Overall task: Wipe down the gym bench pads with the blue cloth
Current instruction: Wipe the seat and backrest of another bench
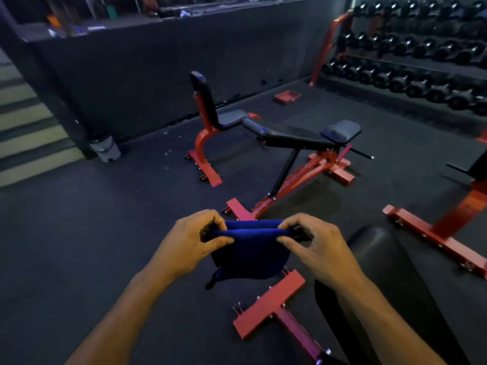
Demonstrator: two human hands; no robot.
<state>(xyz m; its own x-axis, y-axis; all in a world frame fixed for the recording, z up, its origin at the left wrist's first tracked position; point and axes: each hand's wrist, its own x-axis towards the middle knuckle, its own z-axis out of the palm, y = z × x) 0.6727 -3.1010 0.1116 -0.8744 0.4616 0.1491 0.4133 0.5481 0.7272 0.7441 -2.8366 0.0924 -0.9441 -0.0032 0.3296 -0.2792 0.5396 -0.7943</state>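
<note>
A folded blue cloth (250,251) hangs between my two hands in front of me. My left hand (189,241) pinches its upper left edge, and my right hand (313,246) pinches the upper right edge. Both hold it in the air above the floor. A black bench pad (390,280) on a red frame lies just to the right, below my right arm. Farther off stands an adjustable bench with a long black pad (287,137) and a small seat pad (341,131). An upright bench with a black back pad (203,98) stands behind it.
A red foot bar (268,304) of the nearest bench lies on the dark rubber floor under the cloth. A dumbbell rack (411,54) fills the back right. Another red bench frame (434,233) sits at the right. Steps (29,135) and a small bin (105,148) are at the left.
</note>
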